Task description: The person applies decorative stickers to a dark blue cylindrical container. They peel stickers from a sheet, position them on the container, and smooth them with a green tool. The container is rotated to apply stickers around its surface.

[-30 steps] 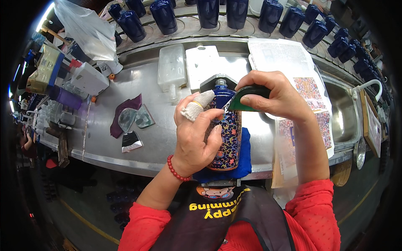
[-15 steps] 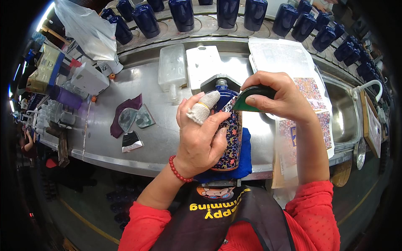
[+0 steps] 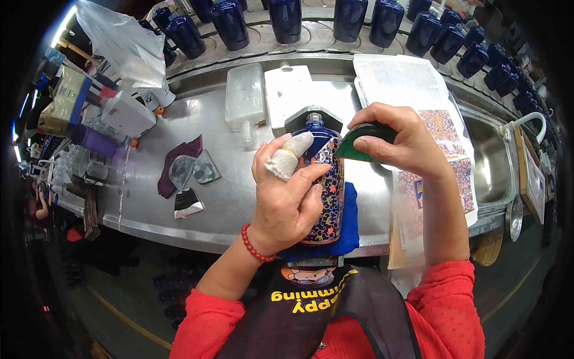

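Note:
A dark blue bottle [image 3: 327, 200] with a colourful floral decal lies on a blue cloth [image 3: 351, 221], its neck pointing away from me. My left hand [image 3: 286, 194] grips it from the left, thumb and fingers pressed on the patterned surface. One finger wears a whitish cloth cover [image 3: 297, 145] tied with a yellow band. Between the thumb and fingers of my right hand [image 3: 406, 140] is a green, curved-edged scraper [image 3: 366, 142]. Its tip is close to the bottle's right shoulder; I cannot tell whether it touches.
Patterned decal sheets [image 3: 439, 128] lie on the right beside a sink [image 3: 487, 158]. A clear plastic box [image 3: 245, 93] and a white block [image 3: 287, 90] stand behind the bottle. Scraps [image 3: 179, 167] lie left. Blue bottles [image 3: 286, 21] line a curved conveyor [image 3: 257, 45] at the back.
The bottles on the conveyor have shifted to the right. The scraper has tilted slightly, showing more of its green face. My left hand has barely moved on the bottle.

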Action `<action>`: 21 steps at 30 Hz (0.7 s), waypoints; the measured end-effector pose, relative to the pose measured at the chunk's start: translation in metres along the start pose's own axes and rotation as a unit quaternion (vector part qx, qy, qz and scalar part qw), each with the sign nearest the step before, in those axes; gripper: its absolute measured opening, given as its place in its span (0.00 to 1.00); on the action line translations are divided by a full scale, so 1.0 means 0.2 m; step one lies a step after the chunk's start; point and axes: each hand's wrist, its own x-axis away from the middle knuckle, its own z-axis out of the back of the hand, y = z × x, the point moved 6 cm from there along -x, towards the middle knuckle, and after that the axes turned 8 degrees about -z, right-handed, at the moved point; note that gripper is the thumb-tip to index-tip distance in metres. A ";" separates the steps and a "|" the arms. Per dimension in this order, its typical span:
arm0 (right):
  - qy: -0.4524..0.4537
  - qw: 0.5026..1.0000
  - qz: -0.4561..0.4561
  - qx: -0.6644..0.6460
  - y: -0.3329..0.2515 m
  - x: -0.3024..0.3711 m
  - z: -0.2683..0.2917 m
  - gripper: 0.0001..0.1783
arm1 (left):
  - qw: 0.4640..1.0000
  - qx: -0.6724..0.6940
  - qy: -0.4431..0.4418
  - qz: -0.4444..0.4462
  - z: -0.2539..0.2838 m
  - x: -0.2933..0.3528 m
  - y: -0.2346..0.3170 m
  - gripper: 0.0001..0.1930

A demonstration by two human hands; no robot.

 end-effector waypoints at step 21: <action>0.084 0.981 -0.113 -0.135 0.13 0.06 0.01 0.14 | 0.999 -0.017 0.030 0.000 0.04 0.03 -0.03 0.18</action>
